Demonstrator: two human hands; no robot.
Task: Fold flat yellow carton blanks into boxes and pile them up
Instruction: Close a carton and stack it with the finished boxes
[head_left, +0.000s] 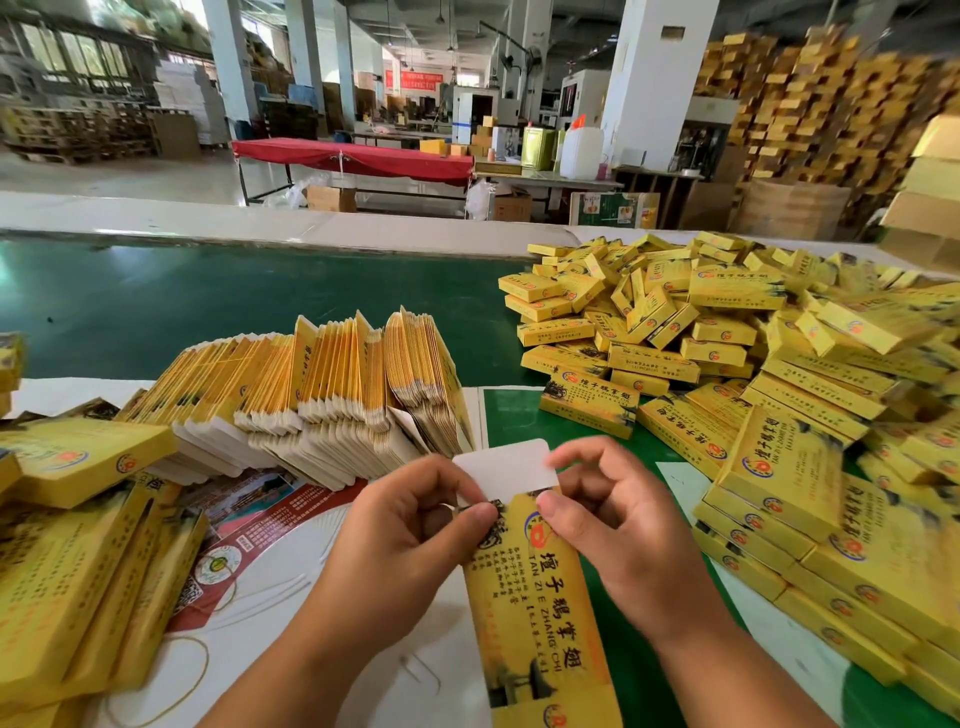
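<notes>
- Your left hand (410, 525) and right hand (618, 519) both pinch the far end of one yellow carton (535, 613), held above the table (208, 301), beside its white tuck flap (506, 470).
- Flat blanks (311, 395) stand fanned to the left; folded boxes (727, 353) lie heaped to the right.

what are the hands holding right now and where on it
Both the left hand and right hand pinch one yellow carton at its top end, beside the white flap.
</notes>
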